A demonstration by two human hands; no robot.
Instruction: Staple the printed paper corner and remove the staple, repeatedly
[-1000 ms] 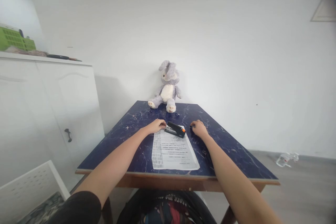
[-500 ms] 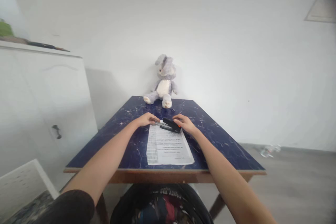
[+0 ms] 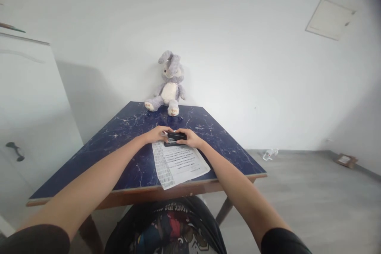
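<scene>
While the person is sitting at the near side of the desk (image 3: 125, 121), both forearms are reaching over it and the two hands are meeting around a black stapler (image 3: 177, 136). The left hand (image 3: 159, 134) is gripping the stapler's left end, its fingers bending over the far side and its thumb pressing at the near side. The right hand (image 3: 189, 137) is clamping the right end in much the same way, so the fingertips of the two hands are almost touching. The stapler is resting across the far part of a printed paper (image 3: 180, 162), which is lying at a slant, its near left corner reaching the desk's near edge (the print is too small for me to read). At the far edge a grey plush rabbit (image 3: 170, 91) is sitting against the wall (image 3: 238, 59), its legs spreading toward the hands. To the left a white cabinet (image 3: 32, 99) is standing beside the desk, and to the right a clear plastic item (image 3: 269, 154) is lying on the floor (image 3: 285, 190).
</scene>
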